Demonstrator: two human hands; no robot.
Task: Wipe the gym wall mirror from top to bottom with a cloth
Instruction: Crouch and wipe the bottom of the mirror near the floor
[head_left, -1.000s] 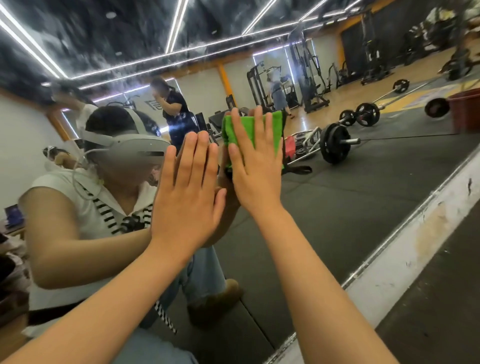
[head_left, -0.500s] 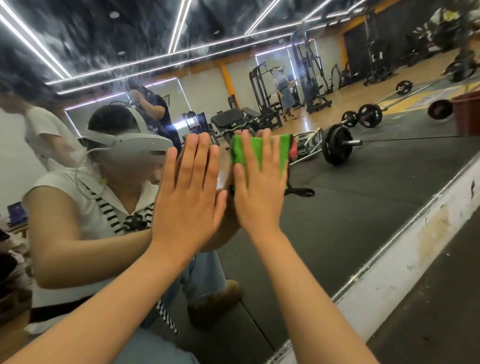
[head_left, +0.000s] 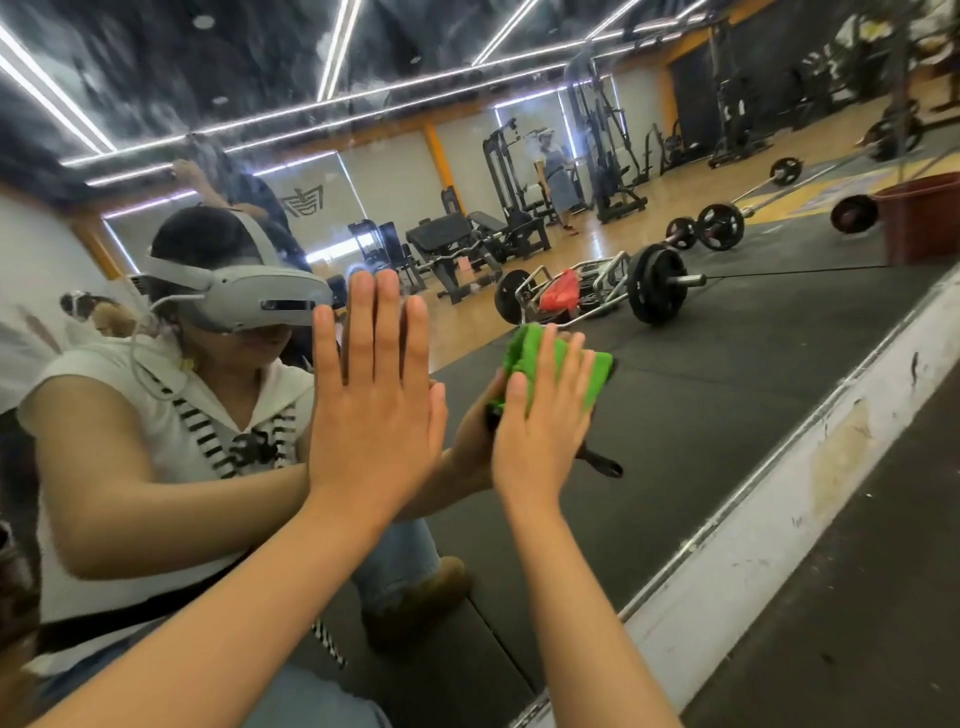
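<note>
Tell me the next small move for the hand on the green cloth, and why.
Probably slide the right hand, pressing the green cloth flat on the wall mirror, down toward the metal bottom edge: a band of glass lies below the cloth, and the left hand braces flat on the glass.

Right hand (head_left: 540, 441) covers most of the cloth (head_left: 523, 351), only its top and right corner showing. Both forearms (head_left: 587, 597) run off the bottom edge. The mirror (head_left: 727, 395) is cut off at top and left
</note>
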